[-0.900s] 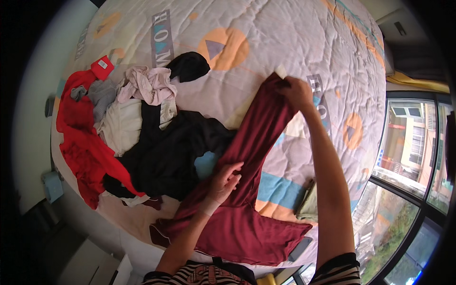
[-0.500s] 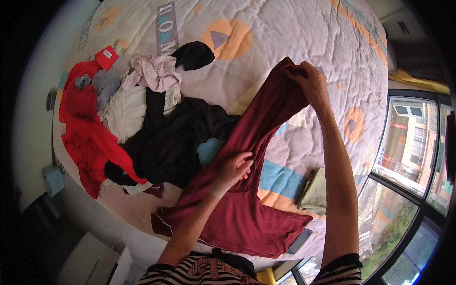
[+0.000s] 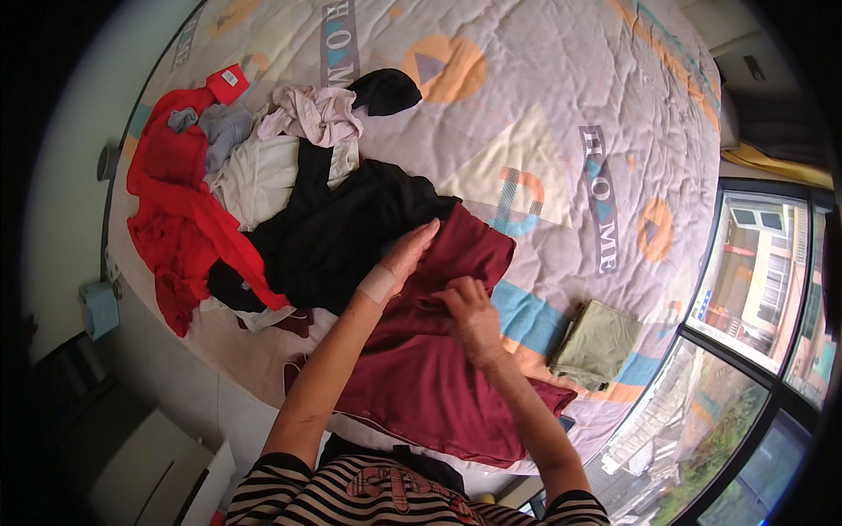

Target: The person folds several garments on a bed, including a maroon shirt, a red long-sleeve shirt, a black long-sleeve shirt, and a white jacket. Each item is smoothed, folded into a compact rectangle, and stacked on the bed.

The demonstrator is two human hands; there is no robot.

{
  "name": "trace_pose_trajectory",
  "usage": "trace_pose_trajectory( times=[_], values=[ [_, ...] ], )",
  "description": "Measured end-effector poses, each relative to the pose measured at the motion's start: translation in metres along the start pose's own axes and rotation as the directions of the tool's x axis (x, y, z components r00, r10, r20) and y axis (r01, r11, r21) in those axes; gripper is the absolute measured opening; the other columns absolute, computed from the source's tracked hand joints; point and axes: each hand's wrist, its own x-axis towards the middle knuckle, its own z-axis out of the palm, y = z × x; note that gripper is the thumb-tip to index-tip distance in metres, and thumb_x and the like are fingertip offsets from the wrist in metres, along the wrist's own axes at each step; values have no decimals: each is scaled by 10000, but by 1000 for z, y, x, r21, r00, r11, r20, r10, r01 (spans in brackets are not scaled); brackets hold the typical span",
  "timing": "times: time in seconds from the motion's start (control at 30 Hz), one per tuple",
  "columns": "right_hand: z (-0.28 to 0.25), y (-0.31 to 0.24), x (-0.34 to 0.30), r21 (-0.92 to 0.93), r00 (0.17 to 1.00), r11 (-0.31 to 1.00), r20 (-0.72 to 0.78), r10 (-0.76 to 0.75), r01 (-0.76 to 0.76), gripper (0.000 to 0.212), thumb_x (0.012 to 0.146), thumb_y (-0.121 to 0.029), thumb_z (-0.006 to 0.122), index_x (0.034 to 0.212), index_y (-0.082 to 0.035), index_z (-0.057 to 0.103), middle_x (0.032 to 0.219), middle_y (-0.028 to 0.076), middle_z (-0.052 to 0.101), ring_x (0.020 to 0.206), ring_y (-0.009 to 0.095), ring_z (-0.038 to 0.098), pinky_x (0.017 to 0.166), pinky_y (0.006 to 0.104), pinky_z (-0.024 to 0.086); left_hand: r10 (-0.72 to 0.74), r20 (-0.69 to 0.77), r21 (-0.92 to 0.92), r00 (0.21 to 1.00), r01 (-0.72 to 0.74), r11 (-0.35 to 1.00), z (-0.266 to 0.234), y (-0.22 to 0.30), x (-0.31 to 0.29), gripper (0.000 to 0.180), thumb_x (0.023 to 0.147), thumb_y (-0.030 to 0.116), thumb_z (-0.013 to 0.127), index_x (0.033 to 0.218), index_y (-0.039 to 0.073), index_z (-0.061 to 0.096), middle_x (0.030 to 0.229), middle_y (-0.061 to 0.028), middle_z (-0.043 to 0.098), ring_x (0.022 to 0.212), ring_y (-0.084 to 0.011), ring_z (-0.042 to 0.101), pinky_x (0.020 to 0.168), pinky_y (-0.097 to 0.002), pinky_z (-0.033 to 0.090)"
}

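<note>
A maroon garment with pale piping (image 3: 421, 377), apparently a shirt, is spread along the near edge of the bed. One long part of it is doubled back, with a fold at its far end. My left hand (image 3: 407, 256) lies along the left side of that folded part, fingers stretched out, a beige patch on the wrist. My right hand (image 3: 474, 317) is over the middle of the garment, its bent fingers closed on the cloth. Touching the garment on the left is a crumpled black garment (image 3: 351, 223).
A quilted, patterned bedspread (image 3: 544, 70) lies under everything. Left of the black garment are a red garment (image 3: 189, 210), white clothing (image 3: 254, 184), a grey striped piece (image 3: 225, 131) and a pale pink piece (image 3: 316, 114). A folded olive garment (image 3: 596, 342) lies right, near the window (image 3: 754, 263).
My right hand has come down and left from the far end, and the stretched maroon part is now folded back shorter. My left hand has moved farther up along its left edge.
</note>
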Motion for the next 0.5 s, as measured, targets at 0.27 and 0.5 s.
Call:
trace_pose_trajectory(
  times=[0.27, 0.5],
  values=[
    [-35, 31, 28, -66, 988, 988, -72, 133, -138, 532, 611, -195, 755, 1101, -129, 559, 953, 81, 531, 911, 297, 502, 770, 396, 424, 609, -165, 395, 776, -514, 761, 1, -22, -57, 321, 839, 140, 596, 1151, 76, 555, 1108, -65, 579, 1018, -171, 539, 843, -266, 425],
    [-19, 87, 92, -75, 964, 990, 229, 137, -123, 487, 593, -252, 754, 1036, -110, 612, 863, 107, 616, 846, 313, 571, 737, 404, 445, 733, 311, 756, 605, -625, 195, 3, -100, -42, 198, 809, 99, 601, 1000, 47, 614, 970, -82, 622, 922, -222, 581, 826, -305, 453]
  ],
)
